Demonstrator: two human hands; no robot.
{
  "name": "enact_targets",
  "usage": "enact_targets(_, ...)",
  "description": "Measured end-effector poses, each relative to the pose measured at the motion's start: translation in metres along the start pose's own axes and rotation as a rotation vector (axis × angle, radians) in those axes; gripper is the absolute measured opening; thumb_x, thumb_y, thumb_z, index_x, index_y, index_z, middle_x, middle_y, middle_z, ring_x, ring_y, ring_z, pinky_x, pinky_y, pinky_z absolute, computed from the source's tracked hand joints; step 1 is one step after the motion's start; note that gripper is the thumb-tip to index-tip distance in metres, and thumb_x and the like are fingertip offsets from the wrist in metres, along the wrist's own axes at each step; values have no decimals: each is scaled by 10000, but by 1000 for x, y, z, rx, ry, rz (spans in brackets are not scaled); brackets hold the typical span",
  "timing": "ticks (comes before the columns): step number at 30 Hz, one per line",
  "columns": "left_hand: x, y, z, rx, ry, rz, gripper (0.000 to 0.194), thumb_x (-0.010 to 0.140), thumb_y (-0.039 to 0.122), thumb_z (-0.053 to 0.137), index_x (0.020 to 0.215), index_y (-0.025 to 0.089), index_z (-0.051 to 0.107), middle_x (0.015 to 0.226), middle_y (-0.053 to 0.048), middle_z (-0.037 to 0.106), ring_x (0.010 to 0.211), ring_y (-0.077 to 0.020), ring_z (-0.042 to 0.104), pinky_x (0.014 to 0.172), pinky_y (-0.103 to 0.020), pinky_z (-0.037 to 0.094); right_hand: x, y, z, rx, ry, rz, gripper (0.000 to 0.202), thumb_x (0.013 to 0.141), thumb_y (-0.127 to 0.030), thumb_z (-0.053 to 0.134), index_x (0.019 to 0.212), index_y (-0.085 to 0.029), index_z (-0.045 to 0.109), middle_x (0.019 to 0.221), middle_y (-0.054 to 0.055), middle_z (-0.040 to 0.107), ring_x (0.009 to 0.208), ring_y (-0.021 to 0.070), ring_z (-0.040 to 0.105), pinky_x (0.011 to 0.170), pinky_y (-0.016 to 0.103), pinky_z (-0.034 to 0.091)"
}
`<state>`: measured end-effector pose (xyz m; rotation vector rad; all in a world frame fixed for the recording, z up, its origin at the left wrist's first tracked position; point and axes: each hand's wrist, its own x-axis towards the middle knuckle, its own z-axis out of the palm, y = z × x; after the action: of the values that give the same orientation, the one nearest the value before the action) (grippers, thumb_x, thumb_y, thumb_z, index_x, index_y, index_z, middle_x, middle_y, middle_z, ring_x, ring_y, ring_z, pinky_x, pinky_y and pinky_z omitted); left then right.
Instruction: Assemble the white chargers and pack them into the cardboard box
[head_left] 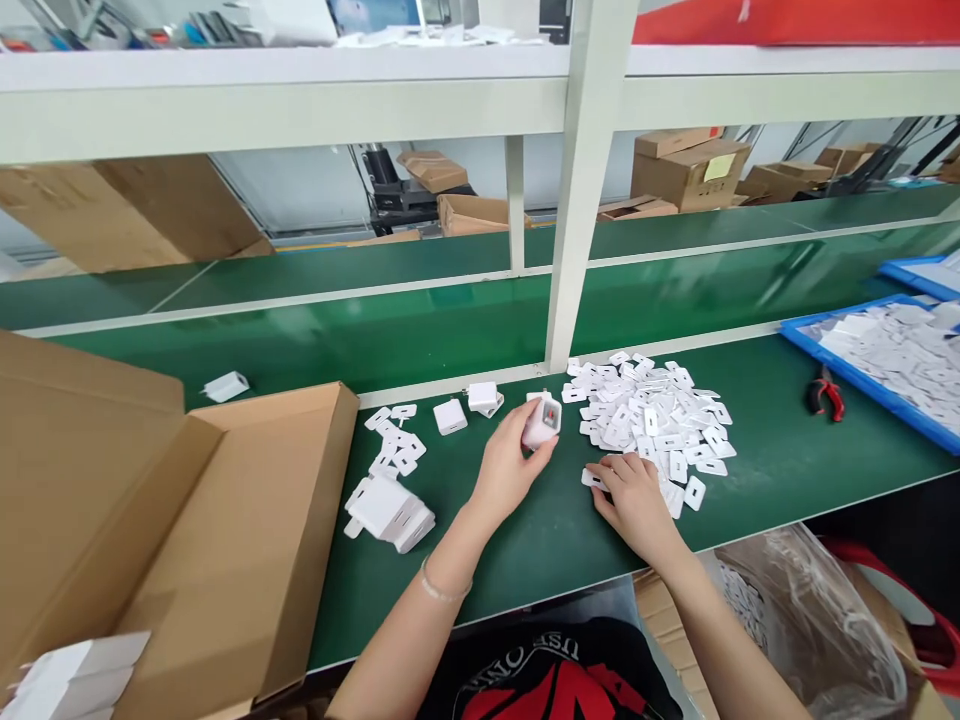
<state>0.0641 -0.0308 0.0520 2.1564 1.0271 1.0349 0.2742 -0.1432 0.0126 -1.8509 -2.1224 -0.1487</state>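
Note:
My left hand (505, 462) is closed around a white charger housing (541, 424), whose open end with a dark and reddish inside faces me. To its right, my right hand (634, 500) pinches a small white slotted plate (594, 480) at the near left edge of a pile of white slotted plates (645, 420). More white chargers (450, 416) stand on the green table (517, 560) beyond my left hand. Left of that hand lie a block of white housings (390, 508) and a few loose plates (391, 445).
An open cardboard box (240, 520) takes up the left side, with white housings (82, 675) in its near corner. Red-handled pliers (826, 394) lie at right beside a blue tray (885, 365) of white pieces. A shelf post (585, 190) rises behind the pile.

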Motion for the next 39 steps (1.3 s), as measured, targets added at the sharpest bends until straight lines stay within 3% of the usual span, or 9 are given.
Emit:
enact_targets(3, -38, 16, -23, -260, -69, -70, 519, 953, 167, 548, 1463, 258, 516, 1292, -90, 688, 844, -165, 675, 724, -291, 562, 8, -10, 1, 104, -7, -27, 252, 1017, -161, 484, 1176, -189, 677, 1119, 125, 676, 1019, 295, 594, 850, 424, 479)
enact_targets(9, -75, 23, -48, -307, 42, -15, 564, 882, 82, 515, 1410, 272, 572, 1404, -124, 593, 1144, -248, 656, 907, -378, 592, 15, -26, 1, 206, -28, -112, 218, 1044, -138, 429, 1098, -203, 629, 1043, 96, 635, 919, 244, 629, 777, 354, 522)
enact_targets(16, -84, 24, -54, -314, 98, 23, 620, 840, 13, 492, 1393, 282, 573, 1356, -103, 593, 1240, -248, 619, 983, -381, 560, 3, -26, 2, 186, -52, -205, 225, 1045, -123, 410, 1028, -202, 620, 1018, 83, 650, 829, 209, 652, 720, 337, 533)
enact_targets(21, -91, 24, -52, -277, 103, 10, 637, 831, -1, 481, 1392, 288, 563, 1373, -104, 583, 1257, -245, 614, 1008, -387, 547, 4, -21, -5, 232, -140, -148, 233, 978, -143, 517, 1177, -203, 622, 1142, 100, 633, 878, 226, 673, 759, 367, 567)
enact_targets(24, -99, 24, -47, -249, 110, -64, 628, 834, -9, 473, 1381, 286, 563, 1363, -99, 582, 1256, -232, 616, 1006, -372, 544, 23, -28, -7, 244, -138, -89, 212, 995, -157, 503, 1155, -194, 638, 1143, 103, 637, 932, 235, 669, 787, 363, 565)
enact_targets(27, -105, 24, -42, -197, 153, -121, 602, 838, -13, 475, 1359, 275, 570, 1341, -94, 591, 1263, -226, 613, 1011, -363, 541, 54, -51, -1, 167, -134, -42, 239, 1011, -177, 514, 1212, -161, 643, 1184, 139, 643, 1077, 283, 635, 930, 405, 544)
enact_targets(32, -109, 28, -44, -107, 191, -109, 592, 840, -5, 492, 1362, 265, 569, 1342, -100, 596, 1277, -238, 612, 1024, -380, 545, 101, -88, 17, 20, -330, 17, 474, 1007, -173, 528, 1480, -148, 530, 1308, 241, 605, 1162, 385, 596, 933, 491, 505)
enact_targets(36, -112, 31, -48, -51, 225, -114, 576, 844, 2, 499, 1356, 255, 570, 1330, -105, 606, 1250, -244, 626, 1002, -386, 558, 113, -88, 20, 182, -392, -18, 392, 991, -51, 438, 1296, -166, 656, 1138, 172, 685, 1012, 288, 660, 847, 377, 506)
enact_targets(39, -114, 32, -48, -15, 241, -91, 595, 824, -8, 506, 1356, 251, 573, 1327, -101, 612, 1242, -245, 630, 993, -380, 562, 107, -78, 13, 285, -405, -28, 264, 987, -91, 477, 1102, -183, 696, 1047, 85, 715, 892, 197, 673, 792, 294, 509)
